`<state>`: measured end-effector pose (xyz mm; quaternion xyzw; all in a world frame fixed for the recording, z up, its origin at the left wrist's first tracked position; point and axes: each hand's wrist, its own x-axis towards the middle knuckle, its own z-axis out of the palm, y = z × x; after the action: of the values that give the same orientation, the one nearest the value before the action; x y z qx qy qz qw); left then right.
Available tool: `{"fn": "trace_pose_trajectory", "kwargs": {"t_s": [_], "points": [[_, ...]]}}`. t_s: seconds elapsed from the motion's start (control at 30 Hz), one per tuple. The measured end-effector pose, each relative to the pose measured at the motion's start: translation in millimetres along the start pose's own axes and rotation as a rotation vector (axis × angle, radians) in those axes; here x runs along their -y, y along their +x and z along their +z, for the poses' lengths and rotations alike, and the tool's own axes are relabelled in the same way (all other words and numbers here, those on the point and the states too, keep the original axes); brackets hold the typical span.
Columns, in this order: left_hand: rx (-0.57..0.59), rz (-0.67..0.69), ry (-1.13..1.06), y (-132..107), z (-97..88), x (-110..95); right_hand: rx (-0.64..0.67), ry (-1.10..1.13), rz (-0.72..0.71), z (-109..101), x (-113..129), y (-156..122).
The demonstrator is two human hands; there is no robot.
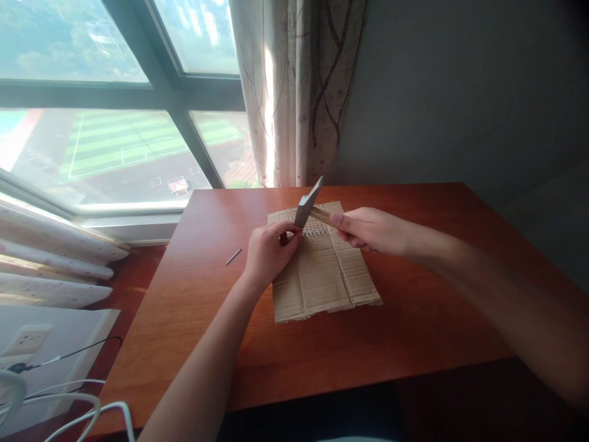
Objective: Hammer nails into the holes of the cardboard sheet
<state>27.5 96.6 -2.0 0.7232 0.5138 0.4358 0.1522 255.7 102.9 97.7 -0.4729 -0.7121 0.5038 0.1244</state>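
My right hand (363, 228) is closed around the wooden handle of a hammer (309, 204). The hammer's grey metal head is tilted, its thin end up, its lower end right by the fingertips of my left hand (272, 247). Thumb and forefinger of that left hand are pinched together; whatever they hold is hidden behind the hammer head and fingers. Both hands are over a creased sheet of brown cardboard (322, 273). On its far part lies a light piece with rows of small dark holes (317, 227), partly covered by the hammer and hands.
A thin metal rod (234, 256) lies on the reddish wooden table (197, 319), left of my left hand. A curtain (285, 92) and windows (129, 147) stand behind and to the left. White cables (92, 399) hang near the table's front left corner.
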Motion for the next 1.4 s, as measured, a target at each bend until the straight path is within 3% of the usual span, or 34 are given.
{"fn": "trace_pose_trajectory", "kwargs": {"t_s": [0.3, 0.53, 0.87, 1.4], "points": [[0.024, 0.012, 0.011, -0.8, -0.4, -0.1, -0.018, -0.043, -0.031, -3.1, -0.7, -0.4], [0.106, 0.078, 0.26, -1.0, -16.0, -8.9, -0.008, 0.014, -0.014, -4.1, 4.0, -4.8], [0.145, 0.095, 0.135, -1.2, -11.9, 4.6, -0.029, -0.044, -0.002, 5.5, -11.9, 1.9], [0.148, -0.005, 0.101, -0.3, -13.0, -0.2, -0.019, -0.162, -0.071, 6.2, -17.7, 6.2]]}}
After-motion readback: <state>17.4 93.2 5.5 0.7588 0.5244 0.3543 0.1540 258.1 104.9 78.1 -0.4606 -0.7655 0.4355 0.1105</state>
